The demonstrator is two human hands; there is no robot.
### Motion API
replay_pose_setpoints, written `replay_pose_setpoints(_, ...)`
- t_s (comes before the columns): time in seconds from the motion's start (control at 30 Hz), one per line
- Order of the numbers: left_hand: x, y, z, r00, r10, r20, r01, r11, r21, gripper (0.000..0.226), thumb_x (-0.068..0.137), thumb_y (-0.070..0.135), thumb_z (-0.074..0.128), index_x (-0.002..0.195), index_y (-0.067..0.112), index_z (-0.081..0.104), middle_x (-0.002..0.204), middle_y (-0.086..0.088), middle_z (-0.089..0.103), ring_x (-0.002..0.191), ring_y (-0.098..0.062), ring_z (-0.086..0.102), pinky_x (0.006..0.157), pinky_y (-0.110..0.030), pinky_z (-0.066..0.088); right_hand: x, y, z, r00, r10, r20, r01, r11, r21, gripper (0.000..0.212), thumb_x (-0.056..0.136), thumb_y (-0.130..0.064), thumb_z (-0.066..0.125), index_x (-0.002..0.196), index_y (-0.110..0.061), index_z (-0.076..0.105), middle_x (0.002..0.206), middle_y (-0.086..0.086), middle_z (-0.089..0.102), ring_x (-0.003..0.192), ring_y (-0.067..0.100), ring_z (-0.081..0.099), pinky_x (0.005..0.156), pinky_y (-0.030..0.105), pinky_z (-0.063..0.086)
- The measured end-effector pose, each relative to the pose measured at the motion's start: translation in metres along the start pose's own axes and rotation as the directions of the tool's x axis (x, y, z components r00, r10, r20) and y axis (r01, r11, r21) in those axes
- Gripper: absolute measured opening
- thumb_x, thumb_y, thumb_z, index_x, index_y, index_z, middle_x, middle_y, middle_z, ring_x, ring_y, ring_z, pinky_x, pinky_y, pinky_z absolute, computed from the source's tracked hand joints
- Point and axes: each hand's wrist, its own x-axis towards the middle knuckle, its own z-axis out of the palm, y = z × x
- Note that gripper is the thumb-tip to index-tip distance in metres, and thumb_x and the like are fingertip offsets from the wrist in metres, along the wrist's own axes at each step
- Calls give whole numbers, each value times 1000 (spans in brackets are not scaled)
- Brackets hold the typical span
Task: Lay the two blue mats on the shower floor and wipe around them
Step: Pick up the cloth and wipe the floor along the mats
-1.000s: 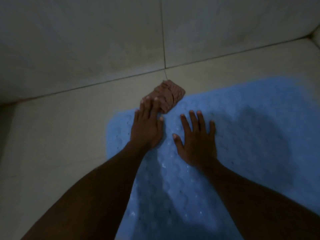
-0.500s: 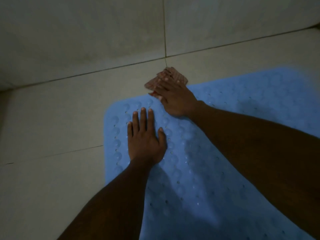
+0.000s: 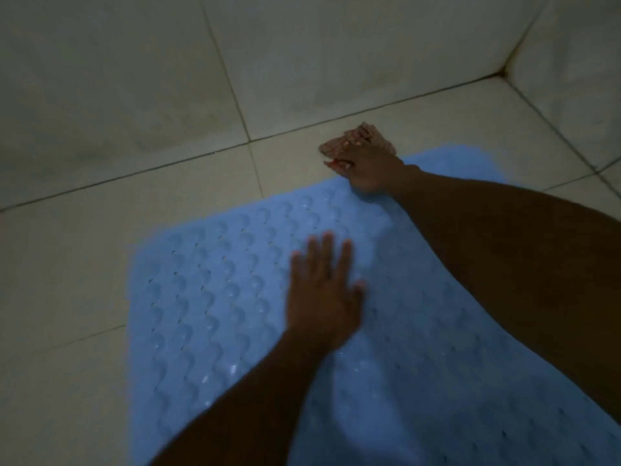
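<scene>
Head view, dim light, some blur.

Blue mat point(image 3: 218, 297): lies flat on the tiled shower floor point(image 3: 84, 264), bumped face up, with small holes between the bumps. Its near-left corner and left edge are in view. Its right side and near end run out of the picture.

Left hand point(image 3: 322, 297): palm down on the mat, about the middle of its visible part. The fingers point(image 3: 327, 250) are straight and slightly apart, pointing toward the mat's far edge, and hold nothing. The left forearm crosses the near part of the mat.

Right hand point(image 3: 366, 169): at the mat's far edge, with the wrist over the mat. Its fingers point(image 3: 346, 153) are laid close together on top of a pinkish-brown cloth point(image 3: 369, 134). I cannot tell whether they curl round the cloth or only press on it. The right forearm passes over the right part of the mat.

Cloth: bunched on the floor, touching the mat's far edge, between the mat and the tiled wall point(image 3: 117, 79).

Wall corner point(image 3: 500, 74): beyond the mat, to the far right.
</scene>
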Motion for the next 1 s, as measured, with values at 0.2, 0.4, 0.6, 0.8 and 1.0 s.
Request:
replay_pose_setpoints(0.2, 20, 119, 45, 992, 31, 119, -25, 998, -54, 73, 99, 60, 25, 163, 29, 11, 171, -6, -3, 157, -30, -11, 125, -53, -6, -17, 67, -28, 997, 78, -21, -80, 968, -238, 45, 102, -46, 37, 144, -35, 49, 153, -9, 46, 139, 25, 40, 118, 46, 15)
replay_pose_setpoints(0.4, 19, 121, 48, 997, 22, 68, -21, 1000, -20, 75, 97, 63, 33, 162, 29, 18, 171, -7, 6, 157, -32, -2, 125, -53, 2, -84, 169, -64, 910, 414, -36, -409, 877, -252, 45, 94, -35, 49, 135, -19, 50, 138, 13, 57, 121, 43, 56, 107, 59, 38)
replay_pose_setpoints(0.6, 18, 119, 47, 994, 10, 111, -13, 1000, 24, 76, 98, 64, 29, 163, 29, 10, 171, -7, 2, 157, -32, -3, 125, -54, 2, -183, 179, -61, 795, 605, -46, -607, 791, -74, 66, 91, -58, 26, 142, -23, 47, 144, 23, 46, 125, 49, 46, 108, 58, 36)
replay_pose_setpoints(0.8, 18, 119, 44, 989, -8, 149, 1, 999, 41, 76, 99, 65, 22, 163, 31, 0, 171, -6, -6, 157, -31, -9, 125, -54, -1, -270, 177, -34, 743, 667, -53, -669, 742, -53, 64, 93, -64, 23, 148, -32, 33, 146, 14, 47, 118, 49, 48, 104, 60, 38)
replay_pose_setpoints(1.0, 18, 122, 41, 985, 1, 173, -11, 998, 59, 74, 99, 66, 15, 162, 33, -7, 171, -5, -12, 156, -30, -14, 125, -53, -6, -359, 128, -37, 677, 736, -23, -734, 677, 49, 62, 96, -61, 27, 150, -34, 37, 131, 23, 50, 112, 49, 49, 107, 58, 35)
